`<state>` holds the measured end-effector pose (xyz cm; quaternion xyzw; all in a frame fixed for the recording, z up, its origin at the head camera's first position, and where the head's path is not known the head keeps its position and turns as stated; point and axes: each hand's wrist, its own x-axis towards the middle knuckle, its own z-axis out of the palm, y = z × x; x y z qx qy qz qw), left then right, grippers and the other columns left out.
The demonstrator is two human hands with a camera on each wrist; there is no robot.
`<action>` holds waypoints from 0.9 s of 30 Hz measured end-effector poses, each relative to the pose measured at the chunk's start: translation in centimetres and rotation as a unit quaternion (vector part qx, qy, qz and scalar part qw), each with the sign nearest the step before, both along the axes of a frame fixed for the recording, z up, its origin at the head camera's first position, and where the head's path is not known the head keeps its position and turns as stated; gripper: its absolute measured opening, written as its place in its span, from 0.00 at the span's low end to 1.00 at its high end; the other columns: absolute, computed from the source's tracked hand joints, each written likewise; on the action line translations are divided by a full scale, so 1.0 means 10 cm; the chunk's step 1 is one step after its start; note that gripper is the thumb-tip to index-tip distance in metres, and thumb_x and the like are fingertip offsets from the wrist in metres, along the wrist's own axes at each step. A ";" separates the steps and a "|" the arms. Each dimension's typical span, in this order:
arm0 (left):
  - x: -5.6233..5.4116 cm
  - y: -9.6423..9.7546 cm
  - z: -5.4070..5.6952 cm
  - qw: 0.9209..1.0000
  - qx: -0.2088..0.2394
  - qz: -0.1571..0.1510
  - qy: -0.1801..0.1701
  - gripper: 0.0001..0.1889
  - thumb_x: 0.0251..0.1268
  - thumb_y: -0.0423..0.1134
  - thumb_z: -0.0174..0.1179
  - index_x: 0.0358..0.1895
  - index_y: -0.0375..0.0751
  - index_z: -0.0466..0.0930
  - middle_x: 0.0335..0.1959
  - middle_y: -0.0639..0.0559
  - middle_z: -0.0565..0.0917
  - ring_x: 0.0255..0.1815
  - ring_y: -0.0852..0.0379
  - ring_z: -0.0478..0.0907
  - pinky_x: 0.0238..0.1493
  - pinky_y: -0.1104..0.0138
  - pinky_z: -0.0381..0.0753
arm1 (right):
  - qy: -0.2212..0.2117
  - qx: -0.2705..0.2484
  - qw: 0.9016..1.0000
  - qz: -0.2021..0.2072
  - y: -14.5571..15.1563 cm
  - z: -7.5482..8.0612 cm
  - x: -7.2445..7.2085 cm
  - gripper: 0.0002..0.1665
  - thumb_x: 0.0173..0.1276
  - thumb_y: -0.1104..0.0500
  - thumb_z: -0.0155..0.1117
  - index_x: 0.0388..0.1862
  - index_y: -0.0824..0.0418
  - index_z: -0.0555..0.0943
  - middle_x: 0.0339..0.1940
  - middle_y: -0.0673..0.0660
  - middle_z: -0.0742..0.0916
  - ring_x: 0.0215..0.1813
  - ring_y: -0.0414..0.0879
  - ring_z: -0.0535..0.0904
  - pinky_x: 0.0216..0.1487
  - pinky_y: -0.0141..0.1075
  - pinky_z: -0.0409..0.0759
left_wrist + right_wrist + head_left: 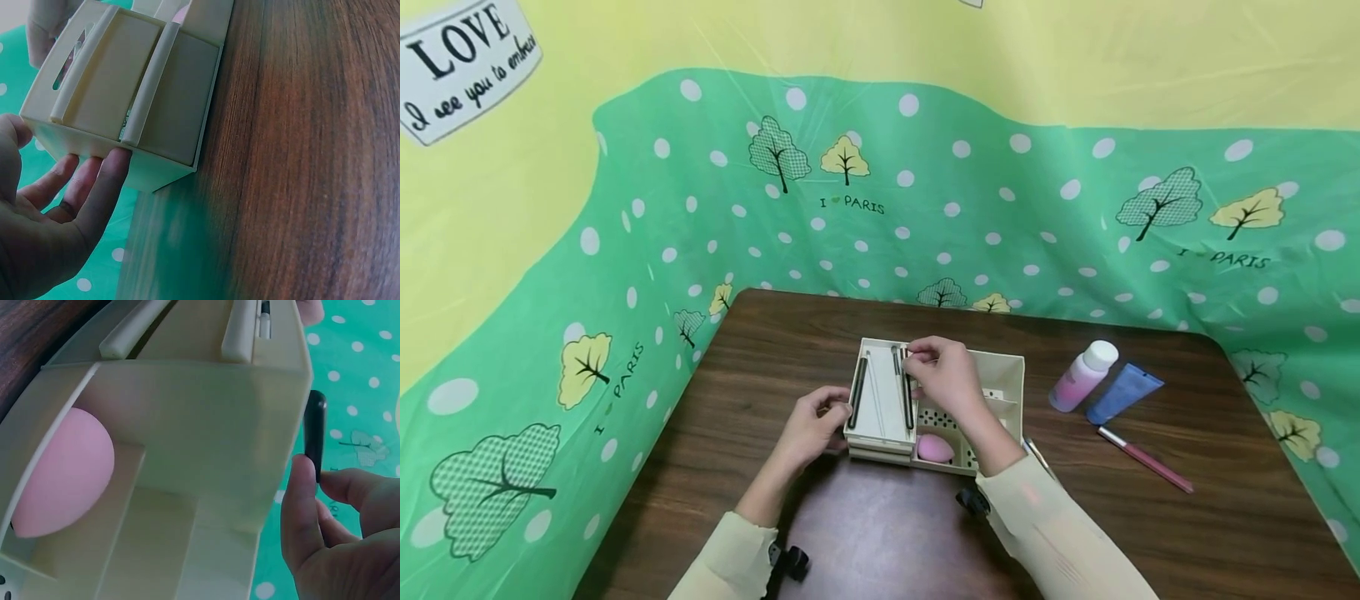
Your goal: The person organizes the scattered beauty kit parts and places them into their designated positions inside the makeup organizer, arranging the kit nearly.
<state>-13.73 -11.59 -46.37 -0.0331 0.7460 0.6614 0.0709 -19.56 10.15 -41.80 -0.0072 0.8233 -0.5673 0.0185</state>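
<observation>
A cream desktop organizer [880,452] with two stacked drawers stands on the table. On its flat top lie a black pencil-like stick [858,393], a thin pale stick [874,392] and other slim dark sticks [907,404]. My left hand [811,429] touches the organizer's left side, fingertips against the wall and thumb near the top edge. With thumb and fingers, my right hand [337,531] pinches a slim black stick [315,422] with a rounded end, at the organizer's far side. A pink makeup sponge [935,448] sits in the front right compartment.
Right of the organizer stand a pink-and-white bottle [1084,377] and a blue tube [1124,393]. A red tube with a silver cap [1146,459] lies nearby. Another slim stick [1039,455] lies by the right wall. Green patterned cloth [925,217] hangs behind the table.
</observation>
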 end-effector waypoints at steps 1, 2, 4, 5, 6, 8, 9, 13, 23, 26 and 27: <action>0.00 0.00 0.01 1.000 0.000 0.000 0.001 0.16 0.66 0.29 0.58 0.56 0.29 0.81 0.37 0.46 0.77 0.34 0.57 0.78 0.31 0.50 0.93 | -0.002 0.002 1.000 -0.001 -0.02 0.00 -0.01 0.17 0.64 0.65 0.66 0.52 0.67 0.85 0.39 0.61 0.87 0.30 0.50 0.87 0.27 0.44 0.92; 0.00 0.00 0.02 1.000 -0.001 0.000 0.002 0.16 0.66 0.29 0.58 0.56 0.29 0.81 0.37 0.47 0.77 0.34 0.57 0.78 0.31 0.50 0.93 | -0.004 0.003 1.000 -0.002 -0.03 -0.01 -0.01 0.17 0.64 0.66 0.65 0.52 0.66 0.85 0.38 0.60 0.87 0.29 0.48 0.86 0.26 0.43 0.92; 0.00 0.00 0.01 1.000 -0.003 0.001 0.003 0.16 0.66 0.29 0.58 0.56 0.30 0.82 0.37 0.47 0.77 0.34 0.57 0.78 0.31 0.49 0.93 | -0.007 0.007 1.000 -0.005 -0.06 -0.01 -0.02 0.16 0.64 0.66 0.66 0.51 0.66 0.85 0.38 0.60 0.87 0.26 0.48 0.86 0.25 0.41 0.92; 0.00 0.00 0.01 1.000 -0.003 0.001 0.003 0.16 0.66 0.29 0.58 0.56 0.30 0.82 0.37 0.47 0.77 0.34 0.57 0.78 0.31 0.48 0.93 | -0.007 0.010 1.000 -0.006 -0.08 -0.01 -0.02 0.16 0.64 0.66 0.65 0.51 0.66 0.85 0.37 0.59 0.87 0.25 0.48 0.85 0.25 0.41 0.92; -0.01 0.00 0.01 1.000 -0.004 0.002 0.002 0.16 0.66 0.29 0.58 0.56 0.30 0.82 0.37 0.47 0.77 0.34 0.57 0.78 0.32 0.48 0.93 | -0.006 0.017 1.000 -0.007 -0.10 -0.01 -0.02 0.16 0.64 0.66 0.65 0.51 0.66 0.86 0.37 0.59 0.87 0.24 0.47 0.85 0.25 0.41 0.91; -0.02 0.00 -0.02 1.000 -0.006 0.003 -0.001 0.16 0.66 0.28 0.58 0.56 0.30 0.82 0.36 0.47 0.77 0.33 0.57 0.79 0.32 0.46 0.93 | 0.000 0.033 0.999 -0.008 -0.13 -0.02 -0.02 0.16 0.64 0.65 0.65 0.50 0.65 0.86 0.36 0.58 0.87 0.21 0.48 0.85 0.23 0.40 0.90; -0.04 -0.01 -0.06 1.000 -0.006 0.003 -0.003 0.16 0.66 0.28 0.58 0.56 0.30 0.82 0.37 0.47 0.78 0.33 0.57 0.79 0.32 0.46 0.93 | 0.003 0.044 0.999 -0.007 -0.15 -0.03 -0.02 0.16 0.64 0.65 0.65 0.50 0.65 0.86 0.35 0.58 0.88 0.20 0.48 0.85 0.22 0.39 0.90; -0.11 -0.05 -0.24 1.000 0.001 -0.001 -0.016 0.17 0.67 0.31 0.59 0.57 0.32 0.83 0.39 0.45 0.81 0.31 0.56 0.81 0.31 0.49 0.93 | 0.015 0.084 0.996 -0.002 -0.23 -0.05 -0.03 0.15 0.63 0.64 0.66 0.49 0.64 0.86 0.34 0.57 0.89 0.19 0.46 0.85 0.23 0.35 0.88; -0.14 -0.07 -0.32 1.000 0.013 -0.012 -0.019 0.18 0.69 0.35 0.59 0.58 0.31 0.82 0.41 0.43 0.83 0.31 0.54 0.82 0.29 0.52 0.93 | 0.026 0.106 0.994 0.003 -0.32 -0.12 -0.03 0.13 0.62 0.67 0.67 0.47 0.67 0.85 0.34 0.57 0.89 0.21 0.42 0.83 0.22 0.32 0.87; -0.14 -0.08 -0.32 1.000 0.014 -0.014 -0.020 0.18 0.68 0.34 0.60 0.58 0.32 0.82 0.41 0.42 0.84 0.31 0.54 0.83 0.29 0.53 0.93 | 0.042 0.129 0.991 0.006 -0.33 -0.14 -0.03 0.13 0.61 0.68 0.65 0.45 0.67 0.86 0.32 0.56 0.88 0.23 0.41 0.82 0.24 0.31 0.86; -0.14 -0.08 -0.32 1.000 0.014 -0.015 -0.021 0.18 0.68 0.34 0.60 0.58 0.32 0.82 0.41 0.42 0.84 0.31 0.54 0.83 0.29 0.53 0.93 | 0.050 0.142 0.989 0.007 -0.33 -0.14 -0.03 0.13 0.60 0.68 0.66 0.44 0.66 0.86 0.31 0.55 0.88 0.25 0.42 0.82 0.27 0.32 0.86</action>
